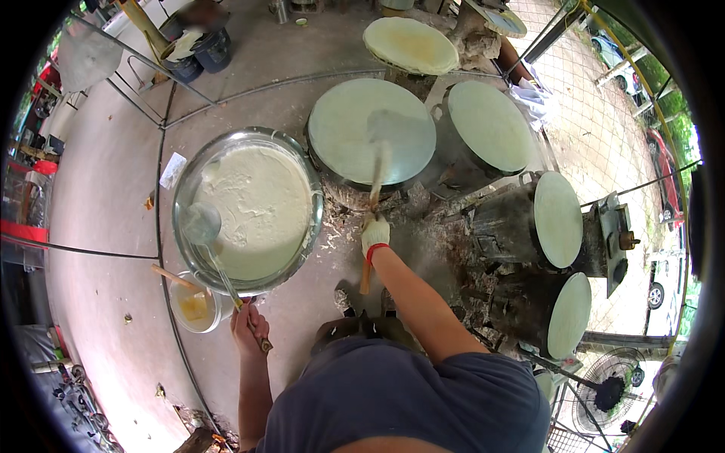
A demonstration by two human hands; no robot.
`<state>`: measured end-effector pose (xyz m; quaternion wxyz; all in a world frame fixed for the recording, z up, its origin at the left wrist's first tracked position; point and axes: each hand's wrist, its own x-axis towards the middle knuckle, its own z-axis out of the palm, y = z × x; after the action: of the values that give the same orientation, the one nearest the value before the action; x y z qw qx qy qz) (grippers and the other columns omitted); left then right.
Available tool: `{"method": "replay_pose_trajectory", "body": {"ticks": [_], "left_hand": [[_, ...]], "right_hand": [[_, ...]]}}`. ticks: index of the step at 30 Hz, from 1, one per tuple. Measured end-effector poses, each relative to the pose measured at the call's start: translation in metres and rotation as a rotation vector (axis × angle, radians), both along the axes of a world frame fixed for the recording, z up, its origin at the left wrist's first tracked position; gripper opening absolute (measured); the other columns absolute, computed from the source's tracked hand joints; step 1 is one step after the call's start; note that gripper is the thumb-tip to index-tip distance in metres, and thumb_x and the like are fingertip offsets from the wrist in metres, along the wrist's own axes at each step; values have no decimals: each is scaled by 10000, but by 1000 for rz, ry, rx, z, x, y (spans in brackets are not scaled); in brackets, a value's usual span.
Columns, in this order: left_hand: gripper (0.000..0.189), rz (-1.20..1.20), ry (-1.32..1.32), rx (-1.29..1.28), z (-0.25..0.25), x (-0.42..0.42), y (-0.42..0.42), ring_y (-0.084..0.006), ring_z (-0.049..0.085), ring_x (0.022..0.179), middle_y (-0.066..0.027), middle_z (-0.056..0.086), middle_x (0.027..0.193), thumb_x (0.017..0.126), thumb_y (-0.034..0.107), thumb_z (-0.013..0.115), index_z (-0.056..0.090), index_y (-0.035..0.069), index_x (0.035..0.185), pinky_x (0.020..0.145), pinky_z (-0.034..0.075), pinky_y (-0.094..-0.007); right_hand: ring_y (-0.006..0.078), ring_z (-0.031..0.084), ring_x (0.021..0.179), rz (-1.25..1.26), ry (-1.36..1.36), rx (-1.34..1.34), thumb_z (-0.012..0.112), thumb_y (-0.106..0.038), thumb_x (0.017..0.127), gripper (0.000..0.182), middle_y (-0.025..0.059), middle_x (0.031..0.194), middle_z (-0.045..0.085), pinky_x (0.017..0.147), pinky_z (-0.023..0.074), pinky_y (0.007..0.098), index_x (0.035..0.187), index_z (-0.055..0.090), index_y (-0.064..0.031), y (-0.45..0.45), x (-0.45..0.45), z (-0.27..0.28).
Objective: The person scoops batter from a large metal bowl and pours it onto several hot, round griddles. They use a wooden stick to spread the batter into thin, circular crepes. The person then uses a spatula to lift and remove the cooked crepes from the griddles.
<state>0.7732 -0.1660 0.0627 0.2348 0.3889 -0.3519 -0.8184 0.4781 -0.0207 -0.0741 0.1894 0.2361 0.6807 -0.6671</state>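
My left hand (pixel 249 328) grips the handle of a metal ladle (pixel 201 223), whose bowl rests over pale batter (pixel 255 198) in a wide steel basin (pixel 177 226). My right hand (pixel 375 233), in a whitish glove with a red band at the wrist, holds a wooden-handled tool (pixel 366 277); its blurred far end reaches over a large round griddle (pixel 345 130) coated with a thin pale layer. Part of that surface looks darker. Below the basin stands a white plastic bucket (pixel 214 317) with yellow liquid and a wooden stick in it.
Several round griddles, such as one at the upper right (pixel 490 127) and one further down (pixel 558 219), curve around my right side above sooty stoves. Another (pixel 410 45) stands beyond. Dark buckets (pixel 212 51) are at the upper left; a fan (pixel 609 390) is at the lower right.
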Motion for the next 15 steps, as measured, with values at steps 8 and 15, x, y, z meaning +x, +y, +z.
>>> {"method": "replay_pose_trajectory", "body": {"ticks": [8,15], "left_hand": [[260,-106,126,50,-2,-23,18,-48,308,349,9,383,618,940,142,416,473,71,1184,323,282,-203],[189,-96,78,26,11,-69,73,-36,305,365,21,368,630,939,139,424,481,91,1113,325,282,-192]], "right_hand": [[434,580,864,332,164,301,493,-301,886,369,267,871,622,736,443,471,1038,590,21,55,-22,-105],[171,515,688,727,330,447,560,-271,885,286,84,795,605,631,431,314,992,598,-7,92,-17,-63]]}}
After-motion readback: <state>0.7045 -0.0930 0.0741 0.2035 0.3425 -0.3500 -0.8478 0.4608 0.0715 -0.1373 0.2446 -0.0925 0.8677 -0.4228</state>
